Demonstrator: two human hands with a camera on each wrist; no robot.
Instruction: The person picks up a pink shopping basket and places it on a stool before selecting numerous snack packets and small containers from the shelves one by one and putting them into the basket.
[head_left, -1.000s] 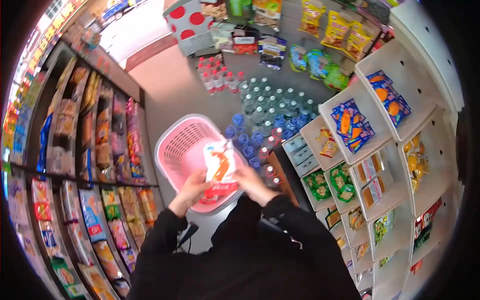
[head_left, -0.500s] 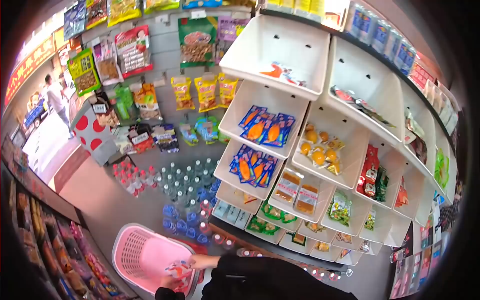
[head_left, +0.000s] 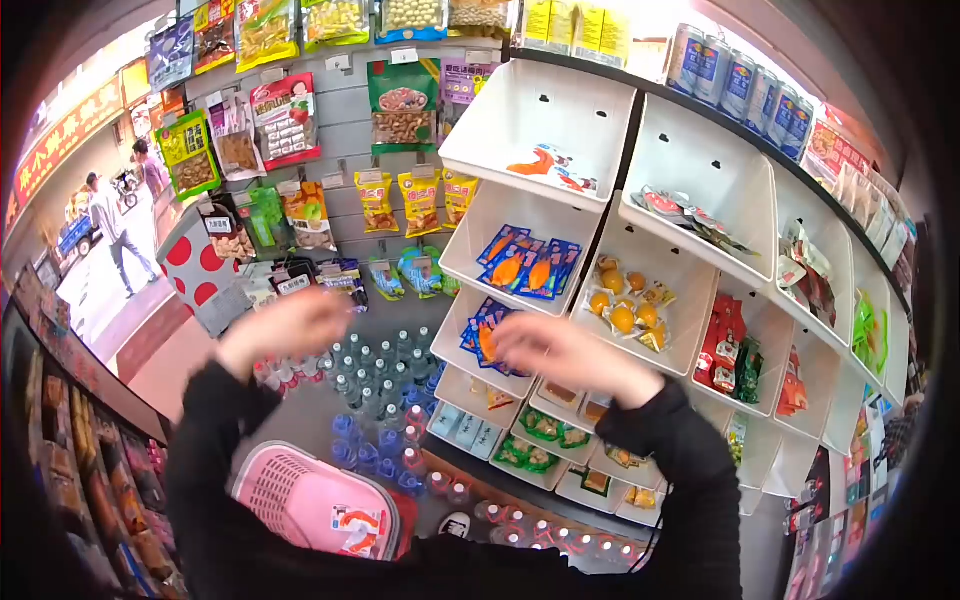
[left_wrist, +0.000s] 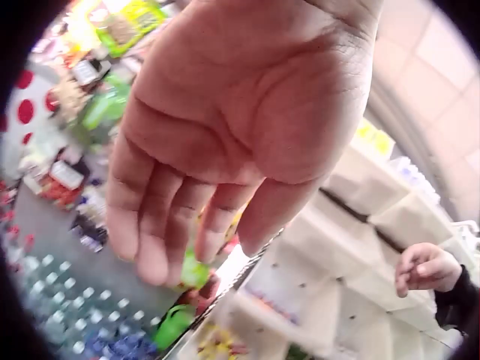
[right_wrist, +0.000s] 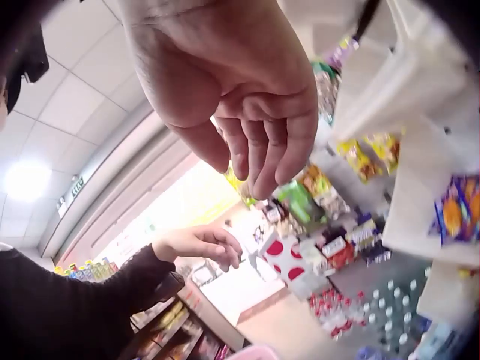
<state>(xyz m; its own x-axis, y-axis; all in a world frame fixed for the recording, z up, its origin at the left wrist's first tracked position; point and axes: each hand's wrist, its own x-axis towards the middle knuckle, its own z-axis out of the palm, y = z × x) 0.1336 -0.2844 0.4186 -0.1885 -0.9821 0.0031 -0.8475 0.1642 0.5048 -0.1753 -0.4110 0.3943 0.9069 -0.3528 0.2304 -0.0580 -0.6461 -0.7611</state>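
Both hands are raised in front of the body and hold nothing. My left hand (head_left: 290, 325) hovers in front of the hanging snack wall, its palm and loosely bent fingers filling much of the left wrist view. To the right, my right hand (head_left: 575, 352) overlaps the bin of blue-and-orange packets (head_left: 478, 330) in the head view. Its fingers hang relaxed in the right wrist view. Below both hands stands a pink basket (head_left: 268, 490) on the floor. Inside it lies a white packet with a red-orange picture (head_left: 358, 525).
White tilted bins (head_left: 560, 95) of packets rise at the right, the top left one holding similar white packets (head_left: 548, 162). Bottles (head_left: 385, 375) crowd the floor beside the basket. A dark snack shelf (head_left: 90, 450) runs along the left, and a polka-dot box (head_left: 195, 265) stands near the doorway.
The white packet has left my hands and now lies in the basket. Both hands have risen away from the basket and moved apart. The head view has turned toward the bins.
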